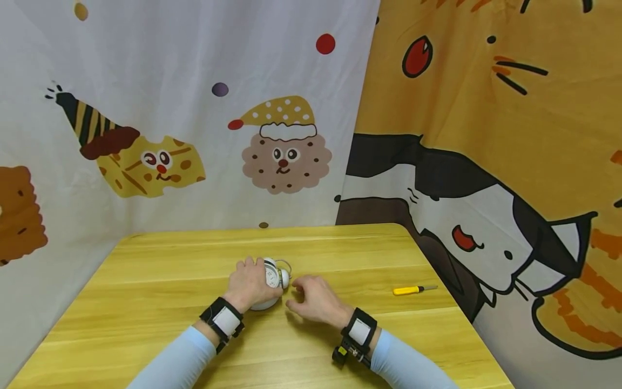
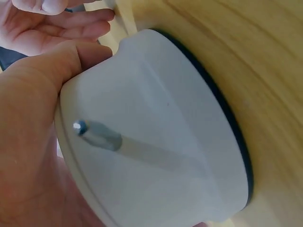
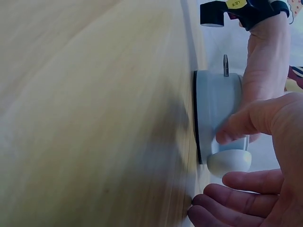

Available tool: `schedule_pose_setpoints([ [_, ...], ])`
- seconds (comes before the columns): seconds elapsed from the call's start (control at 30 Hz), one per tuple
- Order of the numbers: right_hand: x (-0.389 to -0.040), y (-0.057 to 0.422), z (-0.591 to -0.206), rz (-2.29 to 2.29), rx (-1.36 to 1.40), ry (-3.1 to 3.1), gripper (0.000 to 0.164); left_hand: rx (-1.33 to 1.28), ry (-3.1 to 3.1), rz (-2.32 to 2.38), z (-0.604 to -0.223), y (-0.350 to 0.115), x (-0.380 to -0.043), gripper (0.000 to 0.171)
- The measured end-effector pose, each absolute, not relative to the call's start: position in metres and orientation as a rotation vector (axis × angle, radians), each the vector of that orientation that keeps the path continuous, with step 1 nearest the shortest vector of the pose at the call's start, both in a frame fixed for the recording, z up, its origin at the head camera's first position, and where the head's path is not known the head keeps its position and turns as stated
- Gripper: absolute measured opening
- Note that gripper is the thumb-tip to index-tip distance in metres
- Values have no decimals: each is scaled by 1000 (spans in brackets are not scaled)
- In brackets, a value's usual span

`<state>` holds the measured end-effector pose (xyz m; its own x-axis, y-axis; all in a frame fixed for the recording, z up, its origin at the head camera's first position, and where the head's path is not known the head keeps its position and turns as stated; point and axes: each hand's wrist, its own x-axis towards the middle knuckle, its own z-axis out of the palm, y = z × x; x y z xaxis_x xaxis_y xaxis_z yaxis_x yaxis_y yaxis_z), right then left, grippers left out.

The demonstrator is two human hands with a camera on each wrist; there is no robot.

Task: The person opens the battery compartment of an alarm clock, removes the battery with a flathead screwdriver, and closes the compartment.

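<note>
A white twin-bell alarm clock [image 1: 273, 275] lies on the wooden table with its dial turned upward. My left hand [image 1: 249, 283] grips its body, thumb along the near side. In the left wrist view the clock's pale casing [image 2: 142, 109] shows a metal leg [image 2: 99, 135] and a dark rim against the tabletop. Just right of the clock is my right hand [image 1: 318, 300], fingers loosely bent and nothing in them. One rounded bell [image 3: 229, 162] appears close to the right fingers [image 3: 241, 201] in the right wrist view. Part of the dial is hidden behind my left hand.
A screwdriver [image 1: 407, 290] with a yellow handle lies toward the table's right side, its tip pointing right. Behind the wooden table [image 1: 146, 259] hang cartoon-printed curtains [image 1: 170, 65]. Both wrists wear black straps with cameras.
</note>
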<state>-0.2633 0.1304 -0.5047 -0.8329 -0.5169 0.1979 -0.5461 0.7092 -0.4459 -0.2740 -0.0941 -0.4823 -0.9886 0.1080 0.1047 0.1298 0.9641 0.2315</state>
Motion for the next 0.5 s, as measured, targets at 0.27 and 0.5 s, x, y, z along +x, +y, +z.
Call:
schedule_pose_setpoints([
  [0.27,-263,129,-505,789,898,-2859,48,-213,-3049,-543,-478,-103,-276,99],
  [0.5,-263,127,-507,822,878,-2859,39,-233,-3078,-608,-476,-120,-278,108],
])
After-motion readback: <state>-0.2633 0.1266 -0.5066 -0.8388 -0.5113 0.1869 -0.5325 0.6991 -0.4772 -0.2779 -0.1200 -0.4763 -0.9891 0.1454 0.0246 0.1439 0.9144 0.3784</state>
